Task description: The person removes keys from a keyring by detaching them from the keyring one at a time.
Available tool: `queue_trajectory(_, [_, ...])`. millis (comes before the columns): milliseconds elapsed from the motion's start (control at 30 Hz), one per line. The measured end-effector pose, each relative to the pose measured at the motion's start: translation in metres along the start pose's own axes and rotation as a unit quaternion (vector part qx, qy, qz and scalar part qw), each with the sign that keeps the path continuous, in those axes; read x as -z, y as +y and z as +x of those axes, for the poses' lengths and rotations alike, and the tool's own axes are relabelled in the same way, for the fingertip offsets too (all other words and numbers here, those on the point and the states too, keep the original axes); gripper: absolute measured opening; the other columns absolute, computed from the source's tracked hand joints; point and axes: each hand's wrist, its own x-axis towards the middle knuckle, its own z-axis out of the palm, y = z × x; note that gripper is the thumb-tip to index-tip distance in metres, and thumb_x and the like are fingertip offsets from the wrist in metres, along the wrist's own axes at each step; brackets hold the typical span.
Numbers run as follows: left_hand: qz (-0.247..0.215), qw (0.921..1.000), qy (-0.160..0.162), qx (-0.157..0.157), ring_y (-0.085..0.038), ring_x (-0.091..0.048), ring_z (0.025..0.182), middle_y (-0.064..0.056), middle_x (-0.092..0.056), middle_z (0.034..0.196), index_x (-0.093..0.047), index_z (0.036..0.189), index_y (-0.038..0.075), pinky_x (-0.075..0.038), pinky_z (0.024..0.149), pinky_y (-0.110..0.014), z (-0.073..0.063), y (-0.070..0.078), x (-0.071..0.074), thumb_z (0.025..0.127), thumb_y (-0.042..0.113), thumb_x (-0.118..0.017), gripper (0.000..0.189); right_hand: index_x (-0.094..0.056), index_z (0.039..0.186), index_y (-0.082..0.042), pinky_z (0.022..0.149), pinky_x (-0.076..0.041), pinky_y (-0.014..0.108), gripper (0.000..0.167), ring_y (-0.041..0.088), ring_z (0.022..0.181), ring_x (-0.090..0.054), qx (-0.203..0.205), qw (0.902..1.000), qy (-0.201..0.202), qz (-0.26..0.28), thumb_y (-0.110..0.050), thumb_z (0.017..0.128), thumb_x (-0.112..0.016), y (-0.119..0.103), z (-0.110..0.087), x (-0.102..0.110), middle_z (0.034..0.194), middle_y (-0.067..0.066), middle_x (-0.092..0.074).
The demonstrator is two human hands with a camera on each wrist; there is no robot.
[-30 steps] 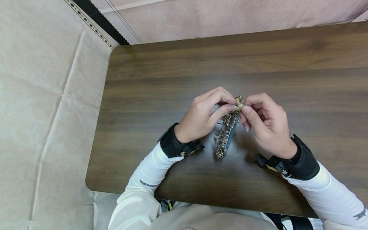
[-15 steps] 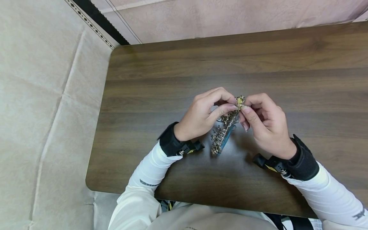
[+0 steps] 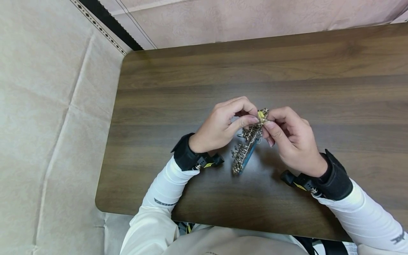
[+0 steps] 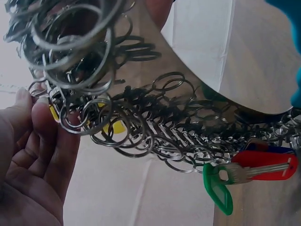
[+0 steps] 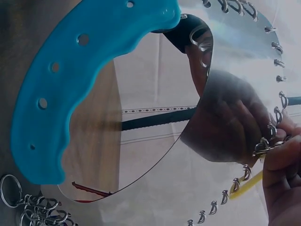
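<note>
Ring rack (image 3: 247, 147), blue-handled, lower end swung slightly leftward: left hand (image 3: 221, 124) and right hand (image 3: 294, 141) pinch it beside the yellow tag (image 3: 261, 115), apparently still the working spot.

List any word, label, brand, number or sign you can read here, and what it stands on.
No text can be read.
Left sleeve: dark mark, too small to read.
Right sleeve: dark mark, too blurred to read.
Shirt front: faint print, too small to read.
Green tag, red tag: no legible writing.
</note>
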Motion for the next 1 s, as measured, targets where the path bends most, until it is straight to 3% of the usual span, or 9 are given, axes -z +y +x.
queue_trajectory(300, [0.009,0.9999,0.012,0.004,-0.014,-0.058,0.077,-0.012,-0.059,0.088,-0.056,0.095,-0.003,-0.052,0.073,-0.023,0.0,-0.002,0.007,0.098,-0.005,-0.059,0.004,-0.048,0.091,0.014,0.051,-0.038,0.019,0.038,0.004,0.058,-0.047,0.003,1.0,0.0,0.003,-0.021,0.105,-0.055,0.0,-0.001,-0.001,0.07,0.004,-0.053])
queue_trajectory(700, [0.105,0.9925,0.062,-0.01,-0.014,-0.053,0.077,-0.009,-0.055,0.084,-0.056,0.096,-0.001,-0.045,0.071,-0.026,-0.001,-0.008,0.02,0.1,0.004,-0.06,0.008,-0.049,0.091,0.014,0.05,-0.037,0.02,0.038,0.004,0.059,-0.047,-0.001,1.0,0.001,0.001,-0.021,0.105,-0.055,0.001,-0.003,0.0,0.072,0.003,-0.054])
queue_trajectory(1000, [0.148,0.9859,0.07,0.035,-0.016,-0.053,0.077,-0.01,-0.057,0.086,-0.06,0.103,-0.003,-0.042,0.07,-0.025,0.0,-0.019,0.031,0.103,0.009,-0.058,0.012,-0.049,0.092,0.014,0.051,-0.038,0.019,0.036,0.005,0.059,-0.047,0.0,1.0,-0.001,0.007,-0.019,0.105,-0.054,0.002,-0.003,0.0,0.073,0.003,-0.054])
